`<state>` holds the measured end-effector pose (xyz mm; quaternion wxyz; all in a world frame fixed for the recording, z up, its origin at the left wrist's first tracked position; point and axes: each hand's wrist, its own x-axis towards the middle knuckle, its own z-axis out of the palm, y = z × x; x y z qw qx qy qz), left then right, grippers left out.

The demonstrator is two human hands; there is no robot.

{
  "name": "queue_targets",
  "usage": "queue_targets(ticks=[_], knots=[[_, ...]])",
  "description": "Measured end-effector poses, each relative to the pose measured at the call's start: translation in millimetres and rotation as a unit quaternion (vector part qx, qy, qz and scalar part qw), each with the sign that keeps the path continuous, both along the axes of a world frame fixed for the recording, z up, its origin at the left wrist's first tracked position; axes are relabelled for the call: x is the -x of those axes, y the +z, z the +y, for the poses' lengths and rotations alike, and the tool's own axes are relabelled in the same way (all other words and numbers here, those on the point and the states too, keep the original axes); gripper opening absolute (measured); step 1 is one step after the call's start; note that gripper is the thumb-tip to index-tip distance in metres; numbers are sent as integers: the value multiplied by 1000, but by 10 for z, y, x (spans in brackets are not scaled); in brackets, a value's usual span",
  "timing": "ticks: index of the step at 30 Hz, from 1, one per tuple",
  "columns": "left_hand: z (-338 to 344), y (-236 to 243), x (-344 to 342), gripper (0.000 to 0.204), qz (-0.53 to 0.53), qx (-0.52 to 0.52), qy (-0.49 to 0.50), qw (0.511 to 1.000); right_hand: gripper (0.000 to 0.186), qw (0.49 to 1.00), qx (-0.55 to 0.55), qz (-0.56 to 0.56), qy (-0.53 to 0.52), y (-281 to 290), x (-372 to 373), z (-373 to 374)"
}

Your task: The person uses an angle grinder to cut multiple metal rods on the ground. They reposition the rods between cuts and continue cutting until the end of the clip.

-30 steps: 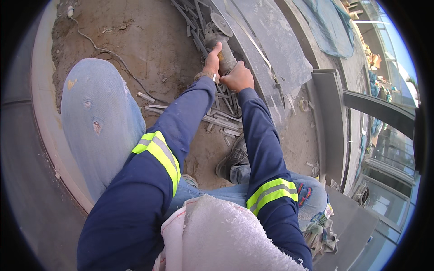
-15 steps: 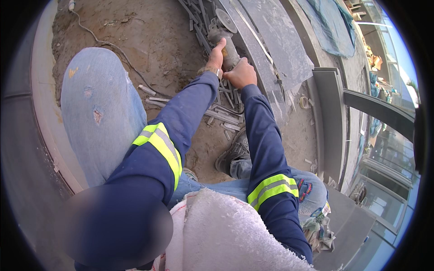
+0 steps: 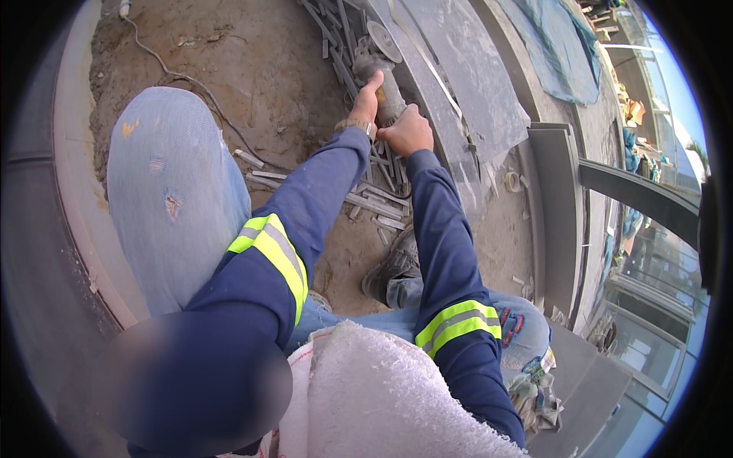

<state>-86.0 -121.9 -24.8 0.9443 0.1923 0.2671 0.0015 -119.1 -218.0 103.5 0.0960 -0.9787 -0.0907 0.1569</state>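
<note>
Both my hands are wrapped round an angle grinder (image 3: 390, 96) with a grey, dusty body. My left hand (image 3: 366, 101) grips it near the head, thumb along the body. My right hand (image 3: 410, 131) is closed round its rear end. The round cutting disc (image 3: 384, 42) sits at the far end, beside the edge of a long grey stone slab (image 3: 427, 84). Whether the disc touches the slab or is spinning, I cannot tell. Under and beside the grinder lie several narrow cut strips (image 3: 374, 202) on the dirt.
A cable (image 3: 179, 76) runs across the dirt on the left. A tape roll (image 3: 512, 182) lies right of the slab. Further right stand a grey metal beam (image 3: 555, 206) and a blue cloth (image 3: 553, 46). My shoe (image 3: 393, 267) rests below the strips.
The whole view has shifted slightly. My hands keep the same grip on the grinder, and the grinder stays at nearly the same place beside the slab.
</note>
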Motion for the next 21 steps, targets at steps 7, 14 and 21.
queue_targets(ticks=[7,14,21], knots=[[-58,380,109,59,-4,29,-19,999,75,1000,-23,-4,-9,-38,-94,-105],[76,265,25,53,-20,7,-10,1000,70,998,-56,11,-15,-36,-137,5],[117,182,-33,55,-32,14,-5,999,80,1000,-15,-10,-6,-70,-151,90]])
